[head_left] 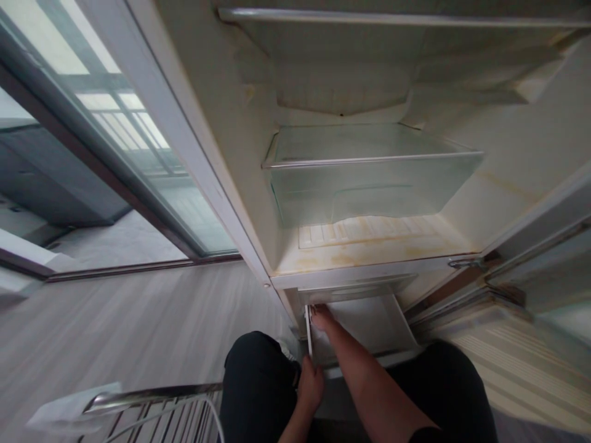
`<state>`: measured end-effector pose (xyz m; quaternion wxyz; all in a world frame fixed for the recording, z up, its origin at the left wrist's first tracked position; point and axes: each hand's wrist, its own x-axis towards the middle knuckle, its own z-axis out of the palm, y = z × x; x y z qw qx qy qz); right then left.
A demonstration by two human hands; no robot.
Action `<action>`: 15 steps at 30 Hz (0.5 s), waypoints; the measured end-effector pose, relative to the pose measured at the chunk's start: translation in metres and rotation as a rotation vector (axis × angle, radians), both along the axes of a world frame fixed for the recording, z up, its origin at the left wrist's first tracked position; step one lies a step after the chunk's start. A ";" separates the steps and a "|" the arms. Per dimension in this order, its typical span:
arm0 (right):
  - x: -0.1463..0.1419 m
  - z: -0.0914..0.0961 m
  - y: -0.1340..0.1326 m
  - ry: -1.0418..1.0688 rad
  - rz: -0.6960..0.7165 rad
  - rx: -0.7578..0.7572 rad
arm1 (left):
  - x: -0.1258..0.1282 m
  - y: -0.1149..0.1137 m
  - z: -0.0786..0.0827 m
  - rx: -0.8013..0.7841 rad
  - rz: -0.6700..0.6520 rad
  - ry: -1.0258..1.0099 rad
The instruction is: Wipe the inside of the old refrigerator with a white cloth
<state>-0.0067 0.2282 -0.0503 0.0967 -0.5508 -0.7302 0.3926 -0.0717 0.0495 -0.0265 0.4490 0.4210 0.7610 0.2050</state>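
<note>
A white drawer (401,317) is pulled part way out of the lower compartment of an old refrigerator (364,269). My left hand (310,386) is closed on the drawer's front left corner. Reaching into the drawer, my right hand (322,318) is pressed against the inner side of its left wall (309,332). Those fingers are curled and partly hidden, so I cannot make out whether a thing is in them.
Above are a glass shelf (369,141) and a clear bin (360,191) over a yellow-stained floor. The open refrigerator door (521,363) stands at right. A metal rack (157,397) is at lower left, near wooden flooring (152,320) and a sliding glass door (115,160).
</note>
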 end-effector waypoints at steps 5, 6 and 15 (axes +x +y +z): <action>0.037 -0.012 0.006 -0.320 -0.038 0.017 | -0.001 -0.002 -0.005 0.018 0.005 -0.022; 0.049 -0.013 0.009 -0.374 -0.068 0.016 | -0.001 -0.003 -0.006 0.020 0.004 -0.025; 0.197 -0.013 0.023 -0.546 -0.287 0.134 | -0.003 -0.004 -0.009 0.027 0.003 -0.054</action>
